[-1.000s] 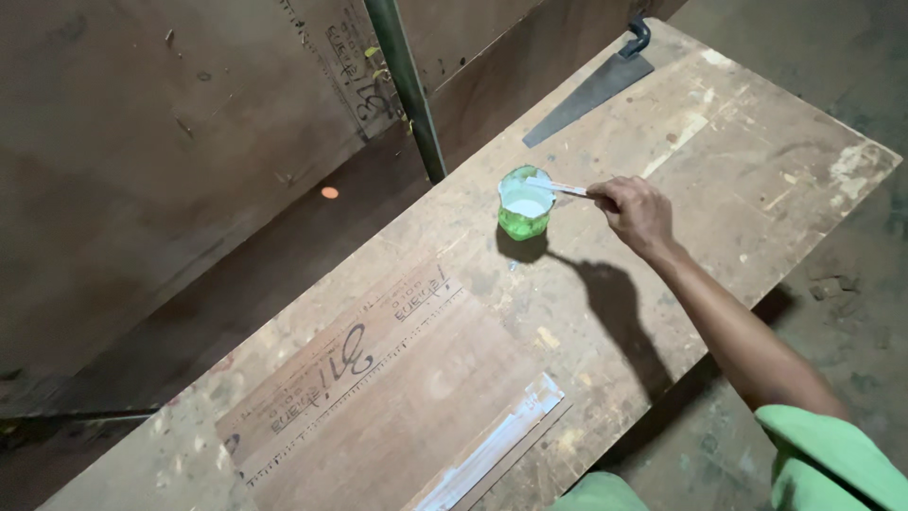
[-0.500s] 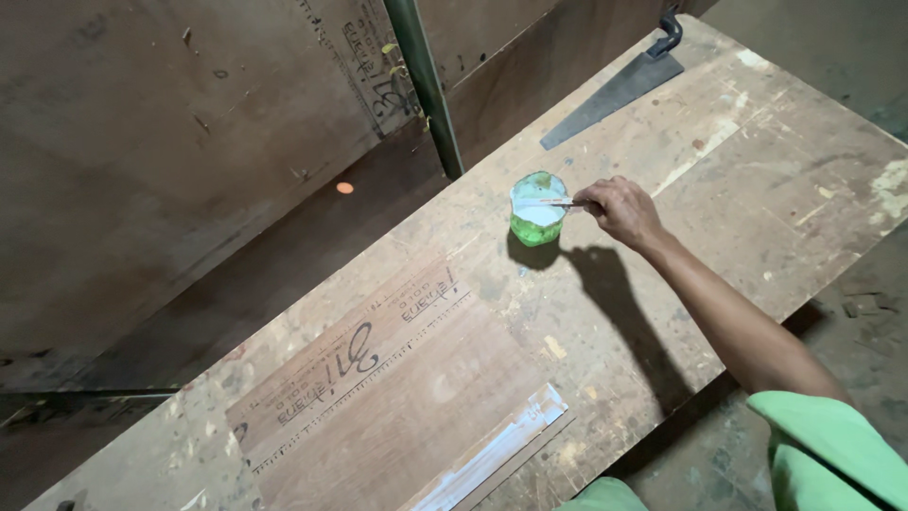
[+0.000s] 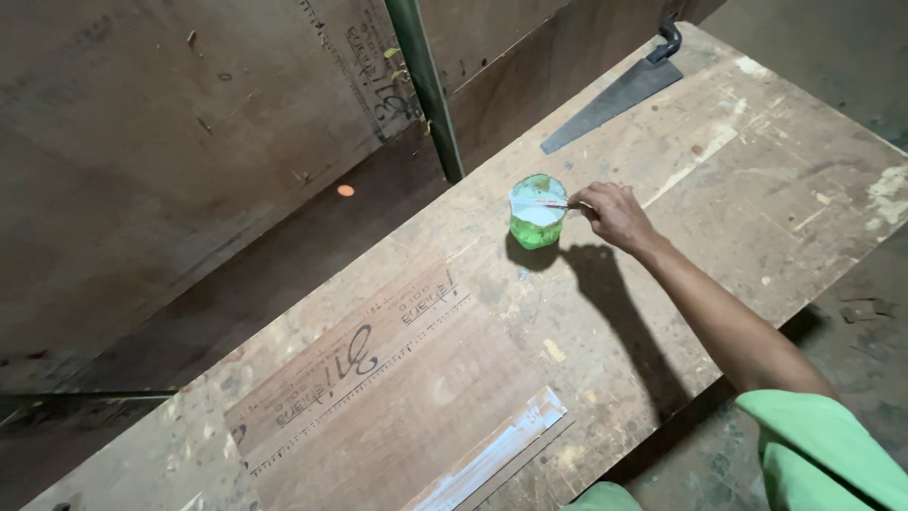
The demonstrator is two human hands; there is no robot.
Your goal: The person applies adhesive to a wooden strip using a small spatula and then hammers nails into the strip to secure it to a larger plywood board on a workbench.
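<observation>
Stick (image 3: 551, 203) lying level across green cup (image 3: 536, 223), right hand (image 3: 613, 213) pinching

Scuffed plywood workbench (image 3: 776, 180) against dim brown board wall (image 3: 161, 142), green pole (image 3: 426, 85).

Open bench top (image 3: 757, 189) lies at the right of the frame, free for a hand. At centre the green cup (image 3: 536, 213) stands in the way, with the right hand (image 3: 615, 214) just beside it. A saw (image 3: 619, 90) blocks the upper right; the green post (image 3: 426, 85) and wooden boards (image 3: 189, 142) close off the upper left. The plywood sheet (image 3: 397, 397) covers the lower left.
</observation>
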